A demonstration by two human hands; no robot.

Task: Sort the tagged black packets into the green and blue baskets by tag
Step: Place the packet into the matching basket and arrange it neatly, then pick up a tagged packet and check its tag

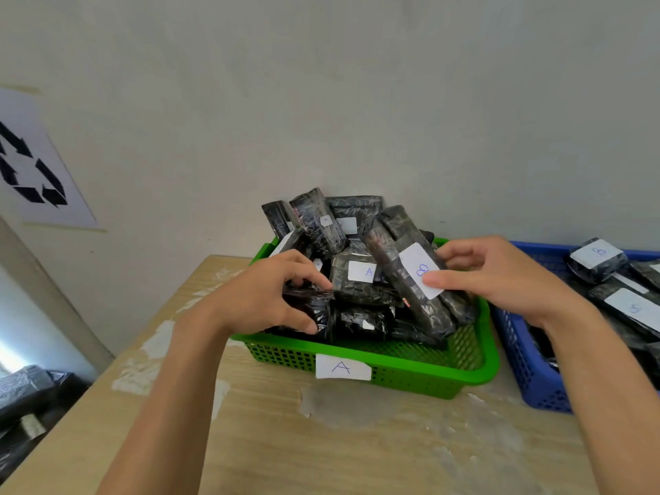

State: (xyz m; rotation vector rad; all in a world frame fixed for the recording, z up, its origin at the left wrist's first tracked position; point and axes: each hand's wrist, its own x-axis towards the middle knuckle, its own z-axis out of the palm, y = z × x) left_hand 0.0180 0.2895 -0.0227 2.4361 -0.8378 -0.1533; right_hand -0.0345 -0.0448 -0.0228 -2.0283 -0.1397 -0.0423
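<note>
A green basket [410, 373] with a paper tag "A" on its front wall stands at the middle of the table, heaped with several black packets. My right hand [500, 276] grips a long black packet tagged "B" [396, 251] that lies slanted on top of the heap. My left hand [271, 298] is closed on a glossy black packet [318, 312] at the basket's left front. A packet tagged "A" [357, 280] lies between my hands. The blue basket [525, 366] at the right holds packets tagged "B" [596, 259].
The baskets stand side by side on a worn wooden table [321, 441] against a pale wall. A recycling-sign sheet [35, 166] hangs on the left wall. Dark wrapped bundles [25, 398] lie on the floor below the table's left edge.
</note>
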